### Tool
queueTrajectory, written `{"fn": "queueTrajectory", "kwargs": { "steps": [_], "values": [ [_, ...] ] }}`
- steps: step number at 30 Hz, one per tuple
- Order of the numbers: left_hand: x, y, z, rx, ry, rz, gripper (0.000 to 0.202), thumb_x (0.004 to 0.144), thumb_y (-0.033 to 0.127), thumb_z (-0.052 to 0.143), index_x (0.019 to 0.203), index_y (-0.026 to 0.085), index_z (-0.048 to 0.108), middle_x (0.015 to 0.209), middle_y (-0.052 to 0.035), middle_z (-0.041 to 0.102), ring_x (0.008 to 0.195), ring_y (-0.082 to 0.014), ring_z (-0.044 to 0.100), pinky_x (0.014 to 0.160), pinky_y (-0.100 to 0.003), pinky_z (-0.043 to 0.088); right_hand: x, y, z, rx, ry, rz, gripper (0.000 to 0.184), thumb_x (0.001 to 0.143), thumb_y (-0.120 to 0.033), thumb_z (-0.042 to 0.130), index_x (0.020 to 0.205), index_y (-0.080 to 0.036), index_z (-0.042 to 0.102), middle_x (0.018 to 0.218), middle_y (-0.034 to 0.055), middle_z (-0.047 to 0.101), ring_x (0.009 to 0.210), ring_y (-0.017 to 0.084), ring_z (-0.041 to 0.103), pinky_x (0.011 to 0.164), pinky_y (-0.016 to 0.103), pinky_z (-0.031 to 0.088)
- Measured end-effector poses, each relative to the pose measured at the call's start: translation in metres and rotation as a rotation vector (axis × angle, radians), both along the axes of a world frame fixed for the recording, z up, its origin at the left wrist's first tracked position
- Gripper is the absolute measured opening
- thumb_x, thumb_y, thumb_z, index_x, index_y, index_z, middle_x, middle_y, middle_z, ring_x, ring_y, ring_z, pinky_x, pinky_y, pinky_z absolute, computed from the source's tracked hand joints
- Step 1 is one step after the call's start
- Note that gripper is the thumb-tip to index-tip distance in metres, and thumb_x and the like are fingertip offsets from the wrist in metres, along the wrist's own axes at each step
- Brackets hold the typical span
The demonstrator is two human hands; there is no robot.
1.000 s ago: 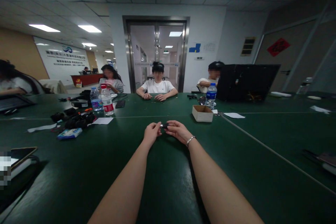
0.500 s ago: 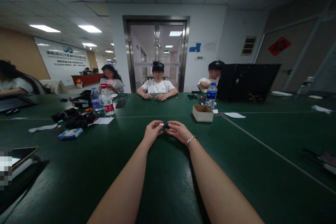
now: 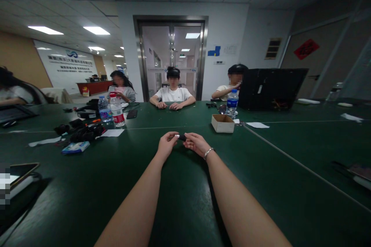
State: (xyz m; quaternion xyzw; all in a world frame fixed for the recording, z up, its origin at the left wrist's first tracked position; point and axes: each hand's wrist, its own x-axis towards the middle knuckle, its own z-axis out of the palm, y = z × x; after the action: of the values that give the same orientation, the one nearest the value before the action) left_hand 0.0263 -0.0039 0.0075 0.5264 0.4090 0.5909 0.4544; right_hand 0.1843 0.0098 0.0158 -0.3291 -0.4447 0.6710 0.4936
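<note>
Thumb and fingertips of the left hand (image 3: 167, 146) pinch the silvery end of a small dark cylinder (image 3: 182, 137), while the right hand (image 3: 198, 145) grips its black end, the lower fingers curled loosely beneath. Both hands are thus closed on the one piece, which sits between them, near the middle of the green surface (image 3: 181, 197); whether it touches the top I cannot tell. Holding it by opposite ends probably steadies it and leaves its middle free of the fingers.

The bright end looks like smooth metal, the rest matte, perhaps plastic. A rounded silver bracelet (image 3: 208, 153) circles the right wrist. Beyond the right hand, a pale box (image 3: 222, 126), apparently cardboard, stands open side up, presumably so its inside is easy to reach. Behind it, a blue-capped bottle (image 3: 232, 103) of clear plastic stands upright, its broad base likely making it stable.
</note>
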Motion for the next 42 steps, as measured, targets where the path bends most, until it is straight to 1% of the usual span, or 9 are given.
{"fn": "queueTrajectory", "kwargs": {
  "steps": [6, 14, 17, 22, 28, 31, 37, 42],
  "values": [
    [-0.001, 0.006, -0.004, -0.059, -0.033, 0.038, 0.034, 0.064, 0.039, 0.069, 0.085, 0.013, 0.064, 0.080, -0.0073, 0.062, 0.073, -0.0142, 0.058, 0.066, -0.026, 0.047, 0.000, -0.001, 0.000, 0.014, 0.001, 0.009, 0.014, 0.073, -0.015, 0.068, 0.082, -0.012, 0.058, 0.065, 0.0048, 0.063, 0.055, 0.012, 0.063, 0.052, 0.019, 0.053],
    [-0.005, 0.014, -0.014, -0.071, -0.005, 0.062, 0.041, 0.064, 0.048, 0.066, 0.084, 0.012, 0.062, 0.074, -0.0056, 0.060, 0.065, -0.0129, 0.056, 0.062, -0.026, 0.047, -0.001, 0.001, -0.002, 0.030, -0.003, 0.020, 0.022, 0.067, -0.010, 0.071, 0.085, -0.013, 0.060, 0.078, 0.0047, 0.064, 0.061, 0.012, 0.063, 0.056, 0.020, 0.054],
    [-0.006, 0.016, -0.016, -0.097, 0.024, 0.082, 0.042, 0.064, 0.051, 0.064, 0.081, 0.013, 0.061, 0.073, -0.0047, 0.060, 0.063, -0.0123, 0.056, 0.062, -0.026, 0.046, -0.001, 0.001, -0.003, 0.054, -0.007, 0.035, 0.025, 0.064, -0.008, 0.072, 0.085, -0.014, 0.060, 0.079, 0.0036, 0.063, 0.065, 0.012, 0.063, 0.059, 0.020, 0.055],
    [-0.003, 0.013, -0.011, -0.115, 0.072, 0.151, 0.044, 0.063, 0.055, 0.062, 0.072, 0.013, 0.059, 0.066, -0.0031, 0.059, 0.057, -0.0111, 0.053, 0.057, -0.024, 0.044, -0.002, 0.000, -0.004, 0.091, -0.003, 0.040, 0.028, 0.059, -0.005, 0.075, 0.082, -0.016, 0.061, 0.079, 0.0009, 0.058, 0.070, 0.012, 0.062, 0.065, 0.022, 0.055],
    [-0.003, 0.003, 0.000, -0.154, 0.204, 0.224, 0.049, 0.064, 0.063, 0.055, 0.064, 0.014, 0.058, 0.058, -0.0018, 0.055, 0.050, -0.0113, 0.049, 0.050, -0.023, 0.038, -0.002, 0.000, -0.003, 0.107, -0.011, 0.027, 0.032, 0.055, -0.005, 0.076, 0.081, -0.016, 0.061, 0.086, 0.0015, 0.056, 0.073, 0.013, 0.062, 0.066, 0.024, 0.056],
    [-0.003, 0.003, 0.000, -0.153, 0.196, 0.220, 0.048, 0.063, 0.062, 0.056, 0.065, 0.014, 0.058, 0.059, -0.0025, 0.056, 0.052, -0.0117, 0.050, 0.051, -0.023, 0.039, -0.002, 0.000, -0.004, 0.108, -0.008, 0.031, 0.032, 0.055, -0.005, 0.076, 0.081, -0.016, 0.061, 0.086, 0.0016, 0.056, 0.074, 0.013, 0.061, 0.066, 0.024, 0.056],
    [-0.004, 0.007, -0.007, -0.101, 0.160, 0.189, 0.047, 0.065, 0.059, 0.058, 0.071, 0.013, 0.060, 0.064, -0.0035, 0.057, 0.055, -0.0115, 0.051, 0.053, -0.023, 0.041, -0.002, 0.001, -0.003, 0.108, -0.007, 0.042, 0.032, 0.056, -0.007, 0.075, 0.084, -0.015, 0.061, 0.084, 0.0019, 0.057, 0.074, 0.013, 0.061, 0.064, 0.022, 0.056],
    [-0.003, 0.007, -0.006, -0.097, 0.051, 0.098, 0.043, 0.063, 0.054, 0.064, 0.078, 0.013, 0.060, 0.071, -0.0037, 0.059, 0.063, -0.0126, 0.056, 0.060, -0.026, 0.046, -0.001, 0.002, -0.004, 0.095, 0.010, 0.034, 0.030, 0.056, -0.008, 0.075, 0.082, -0.015, 0.062, 0.081, 0.0015, 0.058, 0.072, 0.013, 0.062, 0.063, 0.022, 0.055]
  ]
}}
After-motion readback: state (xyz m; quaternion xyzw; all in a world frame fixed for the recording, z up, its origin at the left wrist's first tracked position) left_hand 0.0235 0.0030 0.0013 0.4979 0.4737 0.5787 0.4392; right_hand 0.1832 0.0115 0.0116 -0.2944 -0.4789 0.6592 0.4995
